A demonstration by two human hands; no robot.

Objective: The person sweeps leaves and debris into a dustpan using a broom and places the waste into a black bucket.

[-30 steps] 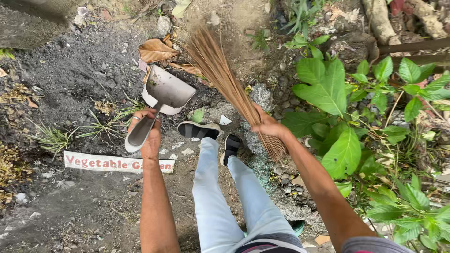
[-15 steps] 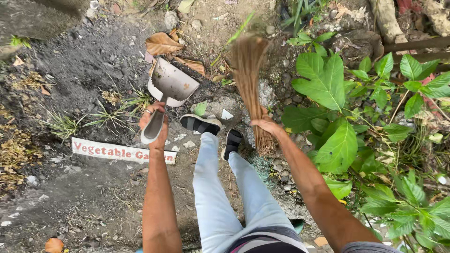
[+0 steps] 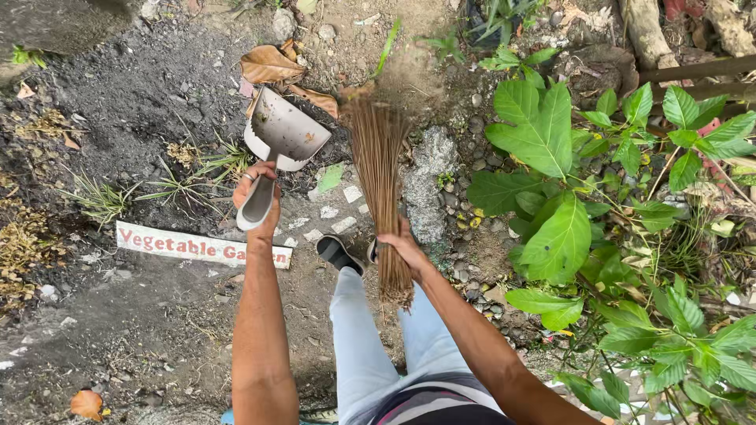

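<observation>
Item one: our left hand (image 3: pixel 256 197) is keeping its grip wrapped around the handle of a grey dustpan (image 3: pixel 282 134), pan tilted mouth-down on dark soil; it is carrying only a few leaf scraps. Item two: our right hand (image 3: pixel 402 248) is clenching a stick broom (image 3: pixel 379 165), bristle tips fanning just beside the pan's lip. Dry leaves (image 3: pixel 268 64) are lying beyond the pan. A white sign strip (image 3: pixel 189 245) is lying near our left wrist.

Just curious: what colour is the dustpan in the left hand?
Pale grey, dirt-smudged dustpan; seen best in the head view.
</observation>
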